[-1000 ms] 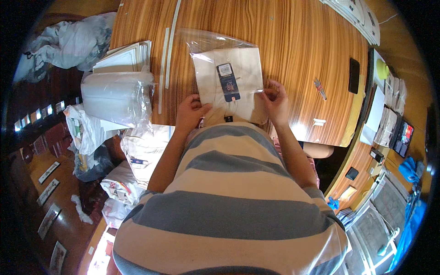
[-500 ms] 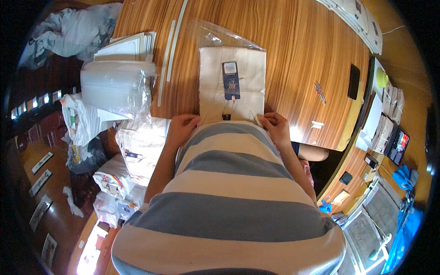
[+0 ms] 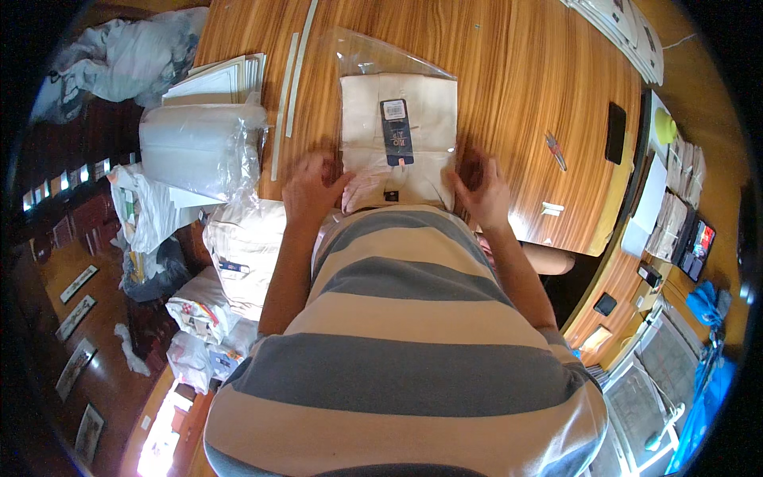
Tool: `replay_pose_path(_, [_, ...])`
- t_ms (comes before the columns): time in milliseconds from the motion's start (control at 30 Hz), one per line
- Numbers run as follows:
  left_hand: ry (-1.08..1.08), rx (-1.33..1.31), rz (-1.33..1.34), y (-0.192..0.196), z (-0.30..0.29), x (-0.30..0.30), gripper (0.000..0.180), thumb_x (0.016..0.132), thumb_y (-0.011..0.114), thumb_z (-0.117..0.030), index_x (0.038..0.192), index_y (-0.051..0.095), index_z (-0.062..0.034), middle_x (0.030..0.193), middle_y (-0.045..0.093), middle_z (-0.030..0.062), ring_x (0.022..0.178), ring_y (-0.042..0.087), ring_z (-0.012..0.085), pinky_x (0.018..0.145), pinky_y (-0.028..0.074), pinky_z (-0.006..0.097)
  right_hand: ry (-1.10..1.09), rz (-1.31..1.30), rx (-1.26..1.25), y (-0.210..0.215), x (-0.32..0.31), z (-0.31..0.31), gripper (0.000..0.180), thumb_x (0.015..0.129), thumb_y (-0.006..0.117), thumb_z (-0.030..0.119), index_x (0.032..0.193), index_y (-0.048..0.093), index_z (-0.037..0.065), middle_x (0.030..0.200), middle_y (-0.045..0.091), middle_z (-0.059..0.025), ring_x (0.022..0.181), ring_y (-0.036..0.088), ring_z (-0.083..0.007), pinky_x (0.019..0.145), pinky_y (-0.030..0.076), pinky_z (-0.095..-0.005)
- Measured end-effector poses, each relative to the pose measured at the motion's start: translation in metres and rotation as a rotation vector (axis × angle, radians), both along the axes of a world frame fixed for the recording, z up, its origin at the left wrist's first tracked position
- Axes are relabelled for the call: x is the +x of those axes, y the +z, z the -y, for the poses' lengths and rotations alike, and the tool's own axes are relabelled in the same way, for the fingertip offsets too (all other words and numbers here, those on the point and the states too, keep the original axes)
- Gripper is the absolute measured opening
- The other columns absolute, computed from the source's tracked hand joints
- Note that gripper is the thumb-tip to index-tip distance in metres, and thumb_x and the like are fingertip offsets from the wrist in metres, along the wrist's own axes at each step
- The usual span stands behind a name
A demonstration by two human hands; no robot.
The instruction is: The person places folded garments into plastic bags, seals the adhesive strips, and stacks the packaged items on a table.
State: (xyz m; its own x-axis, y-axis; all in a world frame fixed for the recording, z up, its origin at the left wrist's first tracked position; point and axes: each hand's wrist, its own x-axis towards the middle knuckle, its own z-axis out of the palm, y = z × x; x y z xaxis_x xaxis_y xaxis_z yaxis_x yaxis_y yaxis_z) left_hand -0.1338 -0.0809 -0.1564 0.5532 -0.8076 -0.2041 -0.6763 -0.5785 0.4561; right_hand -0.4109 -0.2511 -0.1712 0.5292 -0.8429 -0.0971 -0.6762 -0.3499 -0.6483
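Folded cream garment (image 3: 397, 131) lying flat on the wooden worktop (image 3: 509, 87), mostly inside a clear plastic bag (image 3: 373, 60) whose closed end points away from the body; dark hang tag (image 3: 396, 131) on top, near edge of the fabric at the worktop's front edge, just above the striped shirt. Left hand (image 3: 311, 189) at the garment's near left corner, fingers (image 3: 322, 167) spread and blurred, seemingly touching fabric or bag mouth but clamped on nothing clearly; cannot tell for sure. Right hand (image 3: 485, 191) at the near right corner, fingers loosely apart, likewise blurred. Best handled, judging from this, by working both corners evenly so the fold stays square and slides in straight, keeping the film's mouth open and flat rather than bunched under the cloth, and pressing air toward the opening. Worth minding: the hang tag catching on the film, and the roll of clear bags (image 3: 195, 147) and stacked cards (image 3: 218, 79) close on the left.
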Motion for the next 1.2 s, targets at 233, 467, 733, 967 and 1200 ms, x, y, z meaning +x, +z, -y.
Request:
replay_pose_path(233, [-0.276,-0.467,-0.042,-0.044,0.023,0.031,0.027,0.088,0.081,-0.010,0.114,0.074,-0.0063,0.112,0.068,0.0119,0.104,0.071,0.0262,0.085,0.060,0.035,0.193,0.148,-0.299,-0.043,0.017,0.046,0.035,0.090,0.081,0.022,0.118,0.067,0.005,0.106,0.072,-0.0130,0.091,0.074,-0.0264,0.077,0.060,-0.0368])
replay_pose_path(467, [0.088,-0.507,-0.455,-0.057,0.013,0.010,0.029,0.086,0.081,0.000,0.114,0.074,-0.0021,0.108,0.072,0.0107,0.096,0.073,0.0169,0.078,0.063,0.031,-0.384,0.223,0.397,-0.046,0.027,0.017,0.039,0.093,0.080,0.015,0.126,0.065,-0.001,0.099,0.077,-0.0142,0.085,0.076,-0.0211,0.078,0.061,-0.0359])
replay_pose_path(733, [-0.285,-0.405,-0.217,-0.037,0.015,0.035,0.012,0.085,0.082,-0.004,0.096,0.079,-0.0049,0.096,0.073,0.0090,0.088,0.073,0.0245,0.077,0.060,0.035,0.272,0.063,-0.244,-0.024,0.001,0.036,0.023,0.090,0.079,0.010,0.111,0.076,0.005,0.116,0.066,-0.0160,0.099,0.069,-0.0311,0.083,0.058,-0.0390])
replay_pose_path(967, [-0.441,0.095,-0.622,-0.022,-0.031,0.035,0.015,0.091,0.075,-0.008,0.103,0.081,-0.0129,0.088,0.068,0.0096,0.083,0.069,0.0268,0.076,0.055,0.039,0.307,0.156,0.114,-0.030,-0.055,-0.027,0.018,0.092,0.078,0.012,0.108,0.075,0.004,0.116,0.065,-0.0130,0.103,0.067,-0.0259,0.082,0.056,-0.0357])
replay_pose_path(1200, [-0.474,0.261,-0.615,0.001,-0.038,0.033,0.036,0.095,0.073,-0.044,0.106,0.080,-0.0108,0.093,0.073,0.0142,0.082,0.071,0.0312,0.073,0.057,0.041,0.154,0.052,0.673,-0.012,-0.057,-0.041,0.017,0.104,0.066,0.016,0.111,0.071,0.002,0.097,0.074,-0.0157,0.095,0.073,-0.0222,0.084,0.057,-0.0362])
